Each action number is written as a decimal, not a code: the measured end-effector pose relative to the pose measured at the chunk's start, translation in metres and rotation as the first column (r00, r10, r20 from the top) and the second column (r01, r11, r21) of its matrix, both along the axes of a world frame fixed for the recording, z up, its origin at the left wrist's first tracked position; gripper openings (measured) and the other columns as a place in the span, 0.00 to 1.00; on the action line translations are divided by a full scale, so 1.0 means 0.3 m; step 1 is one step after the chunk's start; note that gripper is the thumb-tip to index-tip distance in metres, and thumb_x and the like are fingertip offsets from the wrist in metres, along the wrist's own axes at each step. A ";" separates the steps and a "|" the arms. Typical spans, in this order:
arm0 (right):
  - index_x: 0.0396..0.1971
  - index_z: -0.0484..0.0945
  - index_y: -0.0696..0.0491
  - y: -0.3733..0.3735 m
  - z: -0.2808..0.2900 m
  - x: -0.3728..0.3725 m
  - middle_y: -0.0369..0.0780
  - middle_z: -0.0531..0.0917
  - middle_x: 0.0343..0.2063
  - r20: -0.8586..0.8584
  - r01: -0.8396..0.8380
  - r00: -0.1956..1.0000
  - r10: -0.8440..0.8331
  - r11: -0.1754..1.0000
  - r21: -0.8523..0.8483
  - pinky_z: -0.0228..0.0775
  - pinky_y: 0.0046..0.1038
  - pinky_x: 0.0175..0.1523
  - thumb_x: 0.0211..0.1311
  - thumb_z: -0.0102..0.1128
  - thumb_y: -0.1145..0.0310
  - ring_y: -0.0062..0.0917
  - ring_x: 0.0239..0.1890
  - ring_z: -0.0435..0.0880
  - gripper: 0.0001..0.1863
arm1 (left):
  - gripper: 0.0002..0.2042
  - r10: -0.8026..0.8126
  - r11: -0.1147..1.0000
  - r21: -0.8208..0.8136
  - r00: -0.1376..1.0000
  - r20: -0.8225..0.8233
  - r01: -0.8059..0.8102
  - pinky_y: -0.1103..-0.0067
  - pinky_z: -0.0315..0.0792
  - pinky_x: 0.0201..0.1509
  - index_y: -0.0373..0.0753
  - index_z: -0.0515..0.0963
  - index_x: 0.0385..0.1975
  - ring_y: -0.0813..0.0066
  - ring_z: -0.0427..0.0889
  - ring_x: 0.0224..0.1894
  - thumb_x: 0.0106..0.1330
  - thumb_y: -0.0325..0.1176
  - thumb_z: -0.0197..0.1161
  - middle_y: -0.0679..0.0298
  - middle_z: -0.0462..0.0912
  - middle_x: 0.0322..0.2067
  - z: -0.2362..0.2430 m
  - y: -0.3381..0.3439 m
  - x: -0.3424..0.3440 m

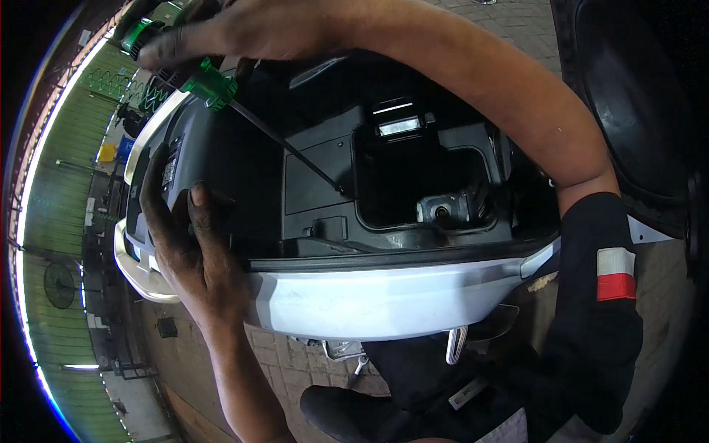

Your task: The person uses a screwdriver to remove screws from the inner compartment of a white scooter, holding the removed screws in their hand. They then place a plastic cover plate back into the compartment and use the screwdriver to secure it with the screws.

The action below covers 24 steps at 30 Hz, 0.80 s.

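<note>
A long screwdriver [210,85] with a green and black handle slants down over a scooter's open black under-seat compartment [347,229]. My right hand [244,33], reaching across from the right, is closed around the handle. The tip touches or nearly touches the right edge of a square black cover [317,177] inside the compartment. My left hand [198,251] lies on the near left edge of the scooter body, fingers stretched and thumb apart, with nothing visible in it. Smudges darken its fingers.
A white side panel [369,299] runs along the near side. The deep well [413,177] shows a metal part [443,210] at its bottom. The raised black seat [635,96] stands at right. A fan [59,286] and a green wall [66,214] are at left; my shoe [336,413] is below.
</note>
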State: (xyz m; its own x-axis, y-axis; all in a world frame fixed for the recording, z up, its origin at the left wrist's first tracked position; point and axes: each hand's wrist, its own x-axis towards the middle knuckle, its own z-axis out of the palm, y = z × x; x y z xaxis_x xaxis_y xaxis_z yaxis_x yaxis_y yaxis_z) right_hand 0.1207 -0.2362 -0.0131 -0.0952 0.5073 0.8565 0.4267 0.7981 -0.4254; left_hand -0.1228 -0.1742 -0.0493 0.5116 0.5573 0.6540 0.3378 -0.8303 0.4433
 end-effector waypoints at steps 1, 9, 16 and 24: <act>0.68 0.63 0.53 -0.013 0.005 -0.005 0.48 0.82 0.46 0.007 -0.058 0.998 0.059 0.996 -0.072 0.76 0.34 0.57 0.71 0.62 0.63 0.29 0.48 0.82 0.30 | 0.26 -0.005 1.000 -0.026 1.000 -0.019 0.005 0.76 0.79 0.41 0.38 0.63 0.70 0.75 0.83 0.36 0.78 0.41 0.55 0.52 0.83 0.42 0.003 -0.003 0.000; 0.57 0.70 0.56 0.033 -0.004 -0.031 0.44 0.82 0.38 -0.021 -0.165 0.986 0.168 0.980 0.114 0.78 0.28 0.46 0.68 0.64 0.63 0.24 0.39 0.81 0.23 | 0.25 -0.036 0.998 0.055 0.999 -0.014 0.037 0.77 0.77 0.39 0.39 0.63 0.70 0.75 0.83 0.34 0.78 0.41 0.55 0.53 0.85 0.39 -0.005 0.006 0.001; 0.34 0.80 0.52 0.159 0.061 -0.011 0.33 0.79 0.25 0.029 0.159 0.982 -0.187 0.897 0.413 0.73 0.22 0.31 0.55 0.78 0.57 0.18 0.27 0.77 0.18 | 0.23 0.046 0.996 -0.068 0.996 -0.079 -0.051 0.74 0.76 0.41 0.43 0.66 0.68 0.72 0.86 0.34 0.76 0.40 0.56 0.58 0.87 0.31 0.036 -0.025 0.014; 0.53 0.80 0.59 0.073 0.092 -0.090 0.38 0.88 0.31 -0.228 0.152 0.963 -0.140 0.988 0.038 0.79 0.22 0.41 0.62 0.73 0.69 0.18 0.34 0.85 0.21 | 0.24 0.099 0.976 0.212 0.977 -0.187 -0.058 0.66 0.67 0.50 0.42 0.66 0.66 0.57 0.85 0.33 0.74 0.43 0.56 0.58 0.87 0.29 0.030 0.005 -0.020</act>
State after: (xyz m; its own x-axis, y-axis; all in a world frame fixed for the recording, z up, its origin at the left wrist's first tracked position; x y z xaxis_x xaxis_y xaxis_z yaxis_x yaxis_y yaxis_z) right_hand 0.0939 -0.2143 0.0145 0.1743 0.4536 0.8740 0.4390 0.7587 -0.4813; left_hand -0.1289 -0.1728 -0.0402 0.6006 0.4657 0.6499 0.4684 -0.8637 0.1860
